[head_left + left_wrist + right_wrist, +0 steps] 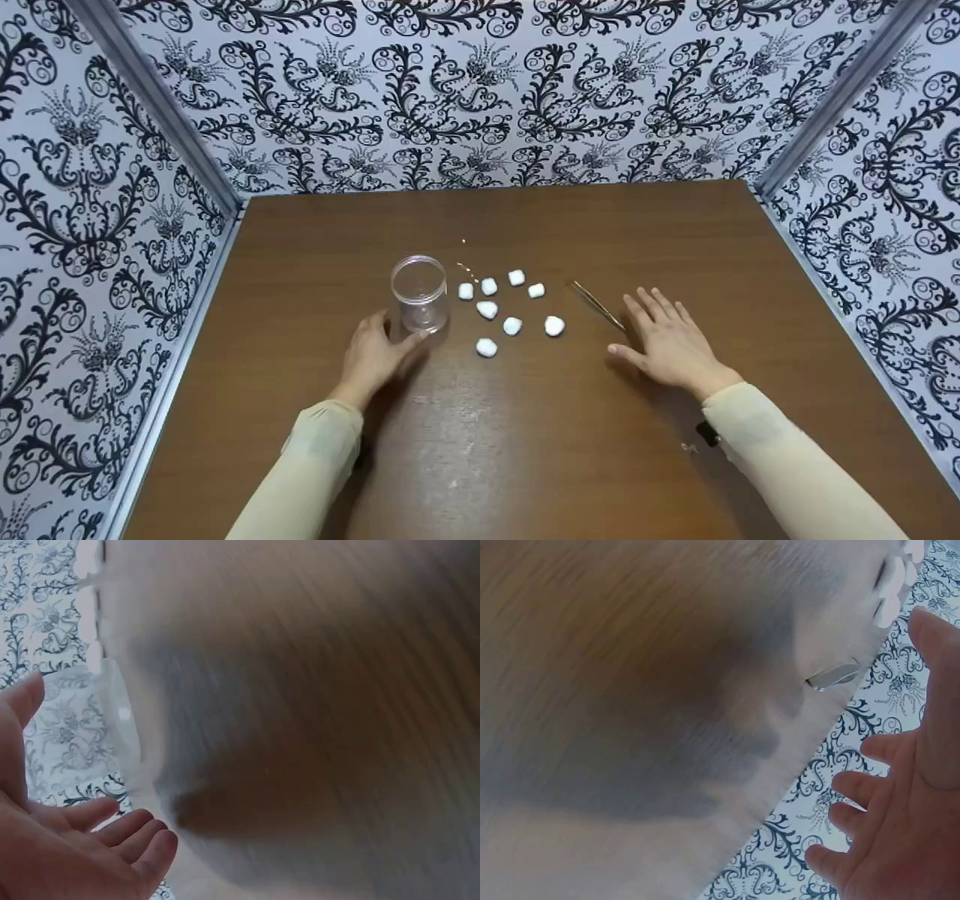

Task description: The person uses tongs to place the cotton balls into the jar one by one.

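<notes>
A clear, open-topped plastic jar point(422, 311) stands upright on the wooden table. Beside its near left side is my left hand point(375, 356), thumb and fingers spread about the base; the left wrist view shows the fingers point(127, 836) loosely bent, apparently apart from the jar point(124, 716). My right hand point(671, 349) hovers over or near the table with fingers extended and holds nothing. Just left of it lie slim metal tweezers point(598, 306), also visible in the right wrist view. Between jar and tweezers are several white cotton balls point(512, 325), scattered loosely.
The brown wooden table point(480, 450) is bounded by patterned black-and-white walls point(480, 90) at the back and both sides. Small light specks, perhaps reflections, show on the tabletop behind the cotton balls.
</notes>
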A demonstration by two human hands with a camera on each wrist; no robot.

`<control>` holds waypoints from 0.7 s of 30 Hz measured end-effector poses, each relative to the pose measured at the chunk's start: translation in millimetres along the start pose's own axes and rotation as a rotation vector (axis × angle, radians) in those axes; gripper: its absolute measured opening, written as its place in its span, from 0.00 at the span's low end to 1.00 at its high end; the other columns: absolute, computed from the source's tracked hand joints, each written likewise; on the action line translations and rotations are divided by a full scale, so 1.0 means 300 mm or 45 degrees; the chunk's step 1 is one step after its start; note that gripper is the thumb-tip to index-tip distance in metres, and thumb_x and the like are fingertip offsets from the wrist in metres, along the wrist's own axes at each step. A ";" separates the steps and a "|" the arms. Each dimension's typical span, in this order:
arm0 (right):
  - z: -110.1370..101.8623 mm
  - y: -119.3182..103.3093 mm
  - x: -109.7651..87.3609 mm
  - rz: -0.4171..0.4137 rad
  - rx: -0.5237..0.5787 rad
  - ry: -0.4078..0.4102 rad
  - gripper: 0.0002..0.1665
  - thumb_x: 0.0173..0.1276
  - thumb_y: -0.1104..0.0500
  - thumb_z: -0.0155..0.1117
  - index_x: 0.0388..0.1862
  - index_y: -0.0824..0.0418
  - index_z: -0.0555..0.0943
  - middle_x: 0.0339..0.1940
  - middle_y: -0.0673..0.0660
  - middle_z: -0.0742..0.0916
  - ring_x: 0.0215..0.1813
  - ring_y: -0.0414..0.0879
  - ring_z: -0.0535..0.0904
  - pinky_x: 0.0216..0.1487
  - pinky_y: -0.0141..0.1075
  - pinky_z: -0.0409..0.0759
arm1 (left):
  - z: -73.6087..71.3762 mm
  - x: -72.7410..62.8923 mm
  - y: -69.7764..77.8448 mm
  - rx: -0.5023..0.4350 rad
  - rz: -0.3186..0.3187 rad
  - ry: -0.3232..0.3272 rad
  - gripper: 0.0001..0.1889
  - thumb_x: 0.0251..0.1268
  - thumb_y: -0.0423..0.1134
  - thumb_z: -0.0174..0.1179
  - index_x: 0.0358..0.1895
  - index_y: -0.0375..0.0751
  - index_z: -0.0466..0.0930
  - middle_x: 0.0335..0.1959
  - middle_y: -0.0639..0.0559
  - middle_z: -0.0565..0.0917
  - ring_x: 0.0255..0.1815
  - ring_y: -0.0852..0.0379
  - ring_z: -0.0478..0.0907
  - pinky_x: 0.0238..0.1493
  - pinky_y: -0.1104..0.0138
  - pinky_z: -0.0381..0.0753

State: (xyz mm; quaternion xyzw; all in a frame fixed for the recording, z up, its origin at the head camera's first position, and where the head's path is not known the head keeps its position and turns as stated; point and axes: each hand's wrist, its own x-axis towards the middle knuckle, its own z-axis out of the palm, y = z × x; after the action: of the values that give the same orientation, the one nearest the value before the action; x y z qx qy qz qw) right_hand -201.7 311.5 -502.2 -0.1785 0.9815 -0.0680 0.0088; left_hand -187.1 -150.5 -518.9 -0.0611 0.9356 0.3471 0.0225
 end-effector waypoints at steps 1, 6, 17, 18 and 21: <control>-0.001 -0.001 0.000 0.001 -0.002 -0.003 0.54 0.68 0.30 0.58 0.80 0.63 0.56 0.79 0.68 0.59 0.79 0.64 0.47 0.72 0.63 0.46 | 0.007 0.007 0.004 -0.007 0.000 0.022 0.47 0.59 0.61 0.67 0.71 0.28 0.64 0.66 0.30 0.69 0.68 0.34 0.65 0.66 0.43 0.64; -0.008 -0.005 0.002 -0.011 -0.002 -0.009 0.54 0.68 0.31 0.58 0.79 0.63 0.57 0.78 0.68 0.59 0.79 0.65 0.47 0.72 0.64 0.46 | 0.037 0.028 0.014 -0.020 0.024 0.106 0.43 0.55 0.57 0.72 0.66 0.29 0.70 0.64 0.30 0.71 0.66 0.33 0.67 0.65 0.42 0.62; -0.035 -0.007 0.024 0.002 -0.040 -0.097 0.52 0.70 0.33 0.58 0.80 0.63 0.57 0.78 0.68 0.60 0.78 0.65 0.49 0.72 0.63 0.49 | 0.077 0.060 0.010 -0.023 0.028 0.153 0.43 0.51 0.57 0.74 0.66 0.34 0.72 0.71 0.29 0.63 0.72 0.34 0.60 0.68 0.41 0.55; -0.038 -0.008 0.027 -0.002 -0.046 -0.105 0.51 0.70 0.34 0.58 0.79 0.63 0.57 0.78 0.68 0.61 0.78 0.65 0.50 0.72 0.63 0.50 | 0.079 0.061 0.009 -0.023 0.028 0.154 0.43 0.51 0.58 0.74 0.66 0.34 0.72 0.72 0.30 0.63 0.72 0.34 0.59 0.68 0.42 0.54; -0.047 -0.012 0.038 -0.007 -0.063 -0.129 0.50 0.70 0.35 0.59 0.79 0.63 0.58 0.77 0.67 0.63 0.77 0.65 0.53 0.71 0.62 0.55 | 0.087 0.066 0.005 -0.024 0.040 0.170 0.43 0.50 0.58 0.75 0.65 0.33 0.74 0.71 0.29 0.63 0.72 0.33 0.59 0.68 0.41 0.54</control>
State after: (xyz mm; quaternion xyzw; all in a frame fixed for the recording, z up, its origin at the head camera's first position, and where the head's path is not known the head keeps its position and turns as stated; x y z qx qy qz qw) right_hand -211.7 306.1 -487.8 -0.1845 0.9807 -0.0345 0.0539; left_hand -206.8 -134.4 -539.5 -0.0696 0.9325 0.3513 -0.0460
